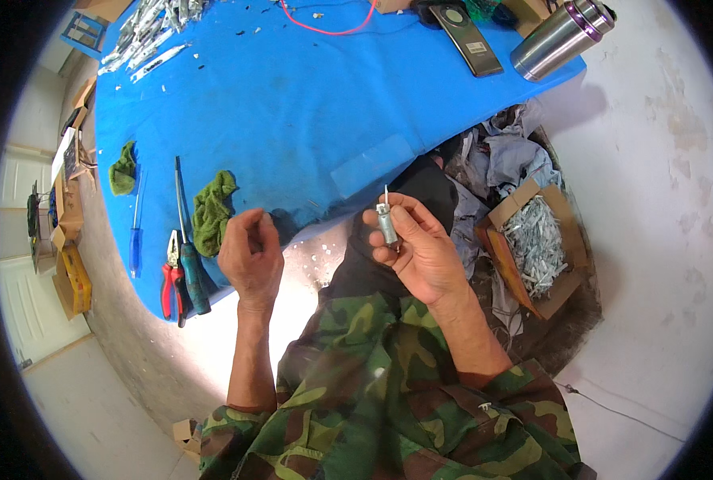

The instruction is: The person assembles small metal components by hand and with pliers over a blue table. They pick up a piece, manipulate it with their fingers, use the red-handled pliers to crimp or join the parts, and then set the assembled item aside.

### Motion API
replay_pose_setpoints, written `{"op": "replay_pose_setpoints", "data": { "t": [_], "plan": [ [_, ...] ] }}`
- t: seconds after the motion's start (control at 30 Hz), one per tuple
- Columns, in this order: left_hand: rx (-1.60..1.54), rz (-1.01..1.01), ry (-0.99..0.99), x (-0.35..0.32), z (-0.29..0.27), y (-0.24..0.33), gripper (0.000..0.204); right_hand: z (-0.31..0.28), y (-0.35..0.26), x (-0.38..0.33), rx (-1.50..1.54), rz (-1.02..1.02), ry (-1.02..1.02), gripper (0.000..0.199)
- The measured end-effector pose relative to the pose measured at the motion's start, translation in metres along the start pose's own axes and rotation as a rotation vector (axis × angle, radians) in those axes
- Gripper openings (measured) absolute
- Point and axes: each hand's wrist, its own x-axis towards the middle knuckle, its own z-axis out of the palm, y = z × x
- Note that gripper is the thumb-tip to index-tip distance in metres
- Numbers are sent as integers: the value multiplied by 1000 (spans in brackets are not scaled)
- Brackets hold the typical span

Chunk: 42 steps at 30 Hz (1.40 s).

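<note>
Both hands are up in front of the person, over the lap. The big blue counter [292, 104] lies ahead, and a cardboard box [568, 240] full of shiny metal bits sits on the floor by the right side. On the counter lie a green rag [212, 210], red pliers [170, 282] and a blue screwdriver [135, 240]. The right hand [420, 252] grips a small silver metal part [387, 222] with a thin pin on top, held upright in its fingers. The left hand [250, 258] is curled shut, and what it pinches, if anything, is too small to see. It looks like the part is being checked or fitted. A steady grip is needed next.
</note>
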Motion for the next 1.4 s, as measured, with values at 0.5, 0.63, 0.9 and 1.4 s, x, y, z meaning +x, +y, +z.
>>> {"op": "replay_pose_setpoints", "data": {
  "t": [0.5, 0.63, 0.9, 1.4],
  "plan": [
    [-148, -21, -177, 16, -21, 27, 19, 17, 1, -7, -547, -116, -23, 35],
    [-429, -169, -388, 27, -25, 61, 22, 24, -2, -12, -693, -124, -62, 31],
    [-787, -350, -709, 26, -13, 55, 29, 32, -5, -24, -803, -140, -80, 27],
    [-885, -500, -762, 25, -16, 58, 27, 34, 5, -28, -819, -200, -86, 26]
  ]
}}
